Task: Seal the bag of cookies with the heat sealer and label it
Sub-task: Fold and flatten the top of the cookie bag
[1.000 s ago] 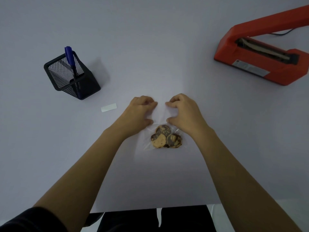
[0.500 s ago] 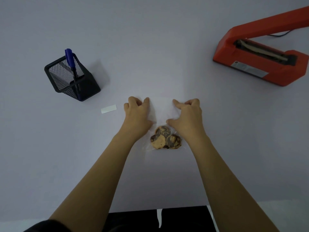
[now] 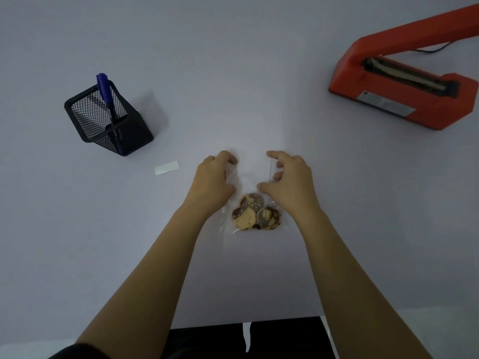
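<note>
A clear plastic bag lies flat on the white table, with three chocolate-and-tan cookies at its near end. My left hand pinches the bag's left edge near the open far end. My right hand pinches the right edge, thumb just above the cookies. The orange heat sealer stands at the far right with its arm raised. A small white label lies left of my hands. A blue marker stands in the black mesh holder.
The sealer's black cord runs off behind it at the far right. The table's near edge sits just in front of my body, with dark clothing below it.
My hands first met at the bag's far end, then moved apart to its left and right edges. The bag has stayed in place on the table.
</note>
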The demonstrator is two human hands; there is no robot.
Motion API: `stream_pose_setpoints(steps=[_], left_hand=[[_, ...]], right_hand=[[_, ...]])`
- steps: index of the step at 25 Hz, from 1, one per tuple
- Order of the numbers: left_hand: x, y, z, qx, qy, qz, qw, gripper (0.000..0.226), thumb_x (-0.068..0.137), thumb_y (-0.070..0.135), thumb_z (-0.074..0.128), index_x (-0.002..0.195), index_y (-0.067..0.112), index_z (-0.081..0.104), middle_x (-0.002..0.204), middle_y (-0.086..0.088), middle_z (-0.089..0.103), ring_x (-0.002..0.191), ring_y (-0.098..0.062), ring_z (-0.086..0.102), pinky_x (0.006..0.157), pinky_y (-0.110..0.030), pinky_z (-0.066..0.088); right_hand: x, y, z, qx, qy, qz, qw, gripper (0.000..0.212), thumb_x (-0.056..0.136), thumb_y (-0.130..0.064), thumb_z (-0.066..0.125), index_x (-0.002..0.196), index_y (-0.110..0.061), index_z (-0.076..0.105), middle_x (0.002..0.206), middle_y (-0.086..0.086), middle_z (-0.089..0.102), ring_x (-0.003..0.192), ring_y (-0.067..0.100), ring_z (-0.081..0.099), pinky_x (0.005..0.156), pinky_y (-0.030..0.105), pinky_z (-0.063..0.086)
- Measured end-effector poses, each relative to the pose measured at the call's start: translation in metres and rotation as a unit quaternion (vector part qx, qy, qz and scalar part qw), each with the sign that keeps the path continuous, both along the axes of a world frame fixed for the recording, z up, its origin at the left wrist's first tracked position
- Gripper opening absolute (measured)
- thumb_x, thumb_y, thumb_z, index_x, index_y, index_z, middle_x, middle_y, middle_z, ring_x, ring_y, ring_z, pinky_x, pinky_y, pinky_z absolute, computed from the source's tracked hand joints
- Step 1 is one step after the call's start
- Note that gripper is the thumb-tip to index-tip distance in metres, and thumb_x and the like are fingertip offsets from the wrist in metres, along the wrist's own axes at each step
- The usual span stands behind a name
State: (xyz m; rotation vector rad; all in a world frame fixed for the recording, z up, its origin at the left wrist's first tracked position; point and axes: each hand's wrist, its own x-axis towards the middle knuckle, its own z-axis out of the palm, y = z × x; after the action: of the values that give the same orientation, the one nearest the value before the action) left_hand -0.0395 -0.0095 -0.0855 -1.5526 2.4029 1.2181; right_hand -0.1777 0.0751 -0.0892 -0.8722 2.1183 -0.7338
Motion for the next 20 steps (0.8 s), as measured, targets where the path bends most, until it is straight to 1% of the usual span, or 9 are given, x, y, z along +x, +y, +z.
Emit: stream_pose_setpoints(steps=[3,5,7,9,11,13,15,17,20], left_hand=[[0.008,0.000,-0.001,0.003,0.022,-0.016,1.000,0.036,0.074,0.002,0.068,0.106,0.015,0.059,0.094,-0.002,0.055,0.081,-0.015,0.050,0.063,-0.008,0.036],[0.014,0.001,0.001,0.022,0.046,-0.015,0.999,0.028,0.075,0.004,0.069,0.099,0.016,0.062,0.091,-0.001,0.058,0.079,-0.015,0.052,0.063,-0.006,0.038],[0.019,0.004,0.009,0.049,0.087,-0.007,0.995,0.021,0.077,0.005,0.069,0.091,0.020,0.062,0.090,-0.002,0.061,0.080,-0.017,0.057,0.066,-0.004,0.041],[0.023,0.005,0.019,0.091,0.132,0.000,0.987,0.019,0.078,0.007,0.069,0.088,0.021,0.060,0.094,-0.008,0.064,0.086,-0.020,0.063,0.072,-0.009,0.046],[0.029,0.007,0.028,0.118,0.165,-0.011,0.979,0.020,0.079,0.008,0.070,0.086,0.022,0.057,0.096,-0.010,0.063,0.089,-0.024,0.064,0.077,-0.020,0.051],[0.032,0.008,0.036,0.136,0.181,-0.023,0.974,0.022,0.081,0.010,0.069,0.087,0.019,0.050,0.096,-0.007,0.061,0.087,-0.025,0.065,0.079,-0.028,0.054],[0.031,0.010,0.045,0.169,0.193,-0.020,0.966,0.032,0.081,0.012,0.070,0.090,0.022,0.041,0.099,-0.005,0.064,0.087,-0.023,0.068,0.082,-0.034,0.056],[0.027,0.009,0.053,0.219,0.198,0.001,0.955,0.042,0.080,0.011,0.071,0.094,0.025,0.034,0.103,-0.009,0.067,0.089,-0.025,0.069,0.087,-0.039,0.055],[0.011,0.009,0.066,0.285,0.204,0.020,0.936,0.046,0.080,0.009,0.071,0.111,0.021,0.040,0.103,-0.018,0.069,0.093,-0.025,0.069,0.093,-0.040,0.052]], right_hand=[[-0.003,0.004,0.003,-0.023,-0.083,-0.036,0.996,0.062,0.069,-0.003,0.076,0.123,-0.024,0.054,0.095,-0.001,0.058,0.077,0.007,0.056,0.068,0.006,0.047],[-0.004,0.008,0.007,-0.038,-0.122,-0.058,0.990,0.051,0.073,-0.004,0.074,0.117,-0.023,0.058,0.086,-0.004,0.063,0.077,0.006,0.061,0.067,0.008,0.048],[-0.005,0.015,0.014,-0.059,-0.150,-0.079,0.984,0.039,0.076,-0.007,0.073,0.109,-0.024,0.061,0.078,-0.008,0.064,0.074,0.005,0.062,0.068,0.016,0.049],[-0.005,0.024,0.024,-0.077,-0.175,-0.088,0.978,0.033,0.078,-0.008,0.072,0.103,-0.027,0.061,0.081,-0.004,0.067,0.079,0.010,0.065,0.072,0.022,0.051],[-0.005,0.033,0.033,-0.089,-0.187,-0.082,0.975,0.033,0.079,-0.007,0.071,0.100,-0.029,0.059,0.089,0.002,0.069,0.083,0.014,0.067,0.076,0.026,0.053],[-0.005,0.041,0.040,-0.102,-0.196,-0.070,0.973,0.033,0.079,-0.006,0.070,0.103,-0.026,0.058,0.092,0.004,0.069,0.086,0.015,0.067,0.076,0.023,0.053],[-0.009,0.050,0.047,-0.113,-0.207,-0.060,0.970,0.034,0.079,-0.006,0.071,0.106,-0.023,0.058,0.091,0.002,0.068,0.086,0.014,0.067,0.074,0.019,0.053],[-0.018,0.057,0.055,-0.121,-0.225,-0.061,0.965,0.035,0.078,-0.006,0.072,0.105,-0.023,0.059,0.090,0.001,0.068,0.085,0.013,0.067,0.071,0.017,0.052],[-0.038,0.065,0.068,-0.133,-0.242,-0.058,0.959,0.035,0.077,-0.006,0.073,0.103,-0.025,0.060,0.088,-0.002,0.069,0.081,0.010,0.067,0.071,0.017,0.052]])
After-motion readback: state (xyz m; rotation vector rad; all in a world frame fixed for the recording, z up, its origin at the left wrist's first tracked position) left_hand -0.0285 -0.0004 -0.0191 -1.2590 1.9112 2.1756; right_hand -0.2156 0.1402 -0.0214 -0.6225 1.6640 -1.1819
